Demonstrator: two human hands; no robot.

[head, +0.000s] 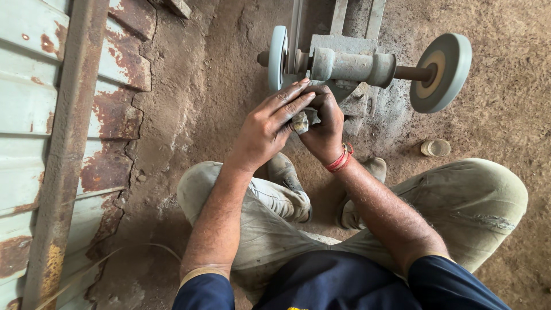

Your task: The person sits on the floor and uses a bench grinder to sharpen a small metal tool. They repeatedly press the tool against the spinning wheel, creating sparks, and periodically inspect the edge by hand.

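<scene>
Crouching on the dirt floor (189,86), I have both hands up against the grinding wheel (278,50) at the near end of the bench spindle (353,66). My left hand (267,127) lies flat over the top, fingers (295,97) stretched out and pressed together; my right hand (324,123), the one with the red wrist band (340,159), is curled shut underneath. Between them I pinch a small pale workpiece (300,122), only a sliver of it showing below my left fingertips and beside my right knuckles.

I judge the main risk to be how close my fingertips sit to the wheel's rim: they look just beside it, and the piece is so small that any slip could carry skin onto the abrasive. A loose pinch could also let the piece catch and fly. I cannot tell whether the wheel is spinning. The second wheel (441,72) at the far end stands well apart, and a small glass jar (435,147) rests on the ground near my right knee.
</scene>
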